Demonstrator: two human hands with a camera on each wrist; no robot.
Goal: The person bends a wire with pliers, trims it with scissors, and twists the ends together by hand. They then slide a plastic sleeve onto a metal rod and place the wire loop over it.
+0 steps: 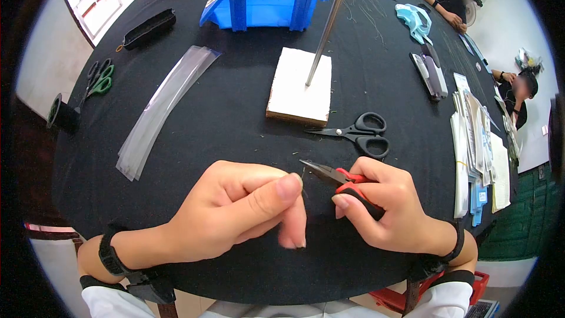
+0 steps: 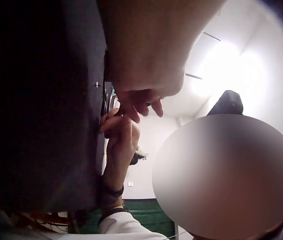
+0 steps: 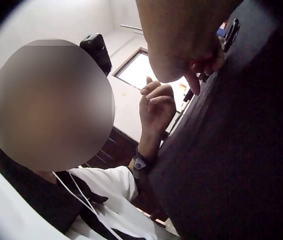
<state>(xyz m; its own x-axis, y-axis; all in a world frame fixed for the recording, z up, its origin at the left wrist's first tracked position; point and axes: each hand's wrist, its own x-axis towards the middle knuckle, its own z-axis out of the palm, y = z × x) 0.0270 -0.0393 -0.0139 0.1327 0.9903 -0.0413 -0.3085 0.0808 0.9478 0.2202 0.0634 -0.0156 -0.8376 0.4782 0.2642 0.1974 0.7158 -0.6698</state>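
My left hand (image 1: 244, 209) pinches a thin strand (image 1: 303, 172) between thumb and forefinger, its end standing up just beyond the thumbnail. A pair of needle-nose pliers (image 1: 352, 176) with red and black handles is gripped in my right hand (image 1: 394, 200). The pliers' narrow tips point left, close to the strand. Black-handled scissors (image 1: 369, 135) lie on the table beyond the right hand. In the left wrist view the left hand (image 2: 144, 92) is dark, and its thumb side is hidden. The right wrist view shows the right hand (image 3: 201, 67) from behind, the pliers mostly hidden.
A white block (image 1: 291, 85) with an upright metal rod (image 1: 331, 23) stands ahead, before a blue bin (image 1: 271, 15). Clear plastic strips (image 1: 165, 112) lie left, green-handled scissors (image 1: 103, 82) farther left. A stapler (image 1: 429, 73) and stacked packets (image 1: 471, 141) are at right. Two people sit beyond.
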